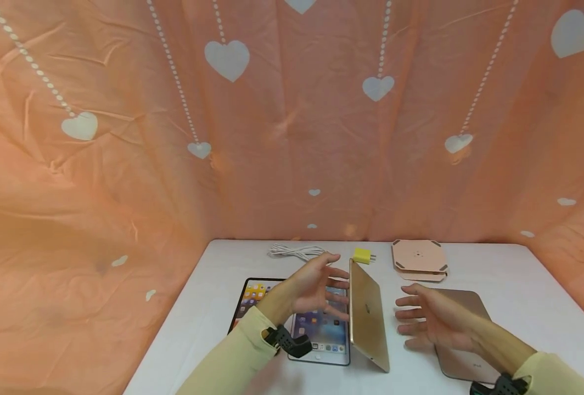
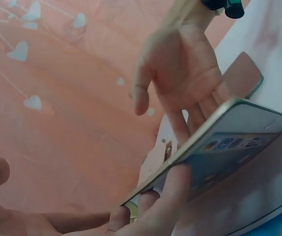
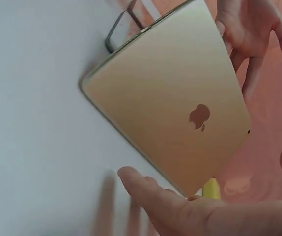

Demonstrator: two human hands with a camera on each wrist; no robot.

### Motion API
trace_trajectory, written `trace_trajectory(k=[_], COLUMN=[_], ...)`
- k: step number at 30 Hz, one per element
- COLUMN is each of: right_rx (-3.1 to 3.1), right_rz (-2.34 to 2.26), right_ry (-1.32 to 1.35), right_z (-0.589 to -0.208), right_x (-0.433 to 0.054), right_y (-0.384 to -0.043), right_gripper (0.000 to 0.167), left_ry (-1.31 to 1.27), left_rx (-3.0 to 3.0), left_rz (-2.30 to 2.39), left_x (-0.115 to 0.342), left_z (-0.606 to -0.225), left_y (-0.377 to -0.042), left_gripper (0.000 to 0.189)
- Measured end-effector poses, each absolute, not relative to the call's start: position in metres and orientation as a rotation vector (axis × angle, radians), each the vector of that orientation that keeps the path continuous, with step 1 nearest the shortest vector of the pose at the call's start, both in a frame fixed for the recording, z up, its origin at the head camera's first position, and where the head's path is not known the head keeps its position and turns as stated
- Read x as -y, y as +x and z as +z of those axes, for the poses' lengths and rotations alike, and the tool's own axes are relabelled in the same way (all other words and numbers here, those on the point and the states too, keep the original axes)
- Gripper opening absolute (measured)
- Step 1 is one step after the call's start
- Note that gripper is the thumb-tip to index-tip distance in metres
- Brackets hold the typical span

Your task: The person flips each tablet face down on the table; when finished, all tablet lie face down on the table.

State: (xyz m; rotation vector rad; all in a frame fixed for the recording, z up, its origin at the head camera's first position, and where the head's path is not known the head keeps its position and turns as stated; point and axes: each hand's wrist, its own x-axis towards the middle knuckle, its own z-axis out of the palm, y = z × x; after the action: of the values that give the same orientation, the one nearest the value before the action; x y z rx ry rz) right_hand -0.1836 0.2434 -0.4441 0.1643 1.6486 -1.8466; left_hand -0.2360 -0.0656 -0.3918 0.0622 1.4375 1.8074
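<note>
A gold tablet [image 1: 368, 315] stands tilted on its edge near the middle of the table, its back turned to the right. My left hand [image 1: 309, 288] is on its screen side, fingers extended, fingertips at the tablet. In the left wrist view, the lit screen [image 2: 214, 157] shows beside those fingers. To the right of the gold tablet, my right hand [image 1: 437, 318] is held with spread fingers, apart from it and holding nothing. Beneath that hand a grey-brown tablet [image 1: 462, 307] lies face down. Two tablets lie screen up under my left arm: a white-framed one [image 1: 319, 332] and a black-framed one [image 1: 252, 296], partly covered.
At the back of the white table [image 1: 242, 255] lie a coiled white cable [image 1: 297, 252], a yellow charger plug [image 1: 362, 255] and a pinkish flat square stand [image 1: 419, 257]. An orange curtain [image 1: 292, 137] with white hearts hangs behind and at both sides.
</note>
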Motion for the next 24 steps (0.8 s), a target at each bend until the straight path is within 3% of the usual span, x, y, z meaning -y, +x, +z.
trace_trajectory(k=[24], right_rx=[-1.739], right_rz=[-1.883], right_ry=[0.333], right_z=[-0.447], right_x=[-0.248], right_y=[-0.175], right_gripper=[0.085], left_ry=[-0.093], left_rx=[-1.477], left_rz=[1.812], left_x=[0.034], left_z=[-0.451], left_y=[-0.232], left_gripper=[0.08])
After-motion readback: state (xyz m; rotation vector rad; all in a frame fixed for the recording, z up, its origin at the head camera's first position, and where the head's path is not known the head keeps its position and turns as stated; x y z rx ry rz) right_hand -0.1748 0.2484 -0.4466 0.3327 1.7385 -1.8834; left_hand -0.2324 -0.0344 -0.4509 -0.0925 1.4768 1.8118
